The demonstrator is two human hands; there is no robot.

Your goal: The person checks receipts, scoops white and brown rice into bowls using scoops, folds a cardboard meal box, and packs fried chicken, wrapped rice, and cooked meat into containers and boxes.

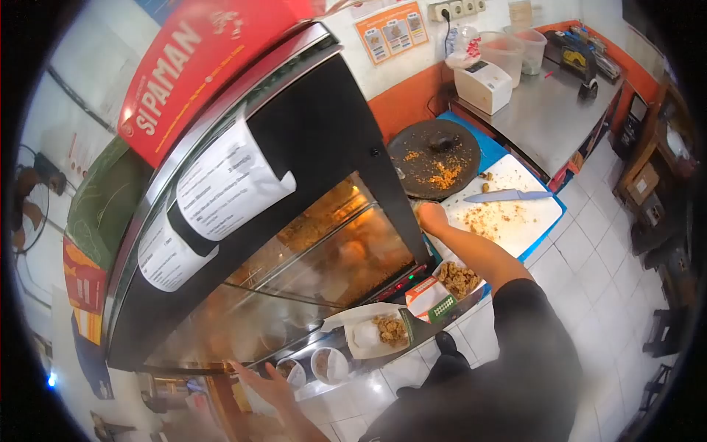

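Note:
At the lower edge of the glass-fronted food warmer, my left hand is open, its fingers stretched out and nothing visible in it. Two round cups of dark food, one a white cup, stand just right of it. My right hand is closed beside the stone mortar and the white cutting board; whatever it holds is hidden. The mortar carries orange crumbs and a dark pestle. A knife lies on the crumb-strewn board. An open paper box contains rice and fried pieces.
A second box and a container of fried pieces sit under my right forearm. Past the mortar, a white printer and clear tubs stand on a steel table. Paper sheets hang on the warmer.

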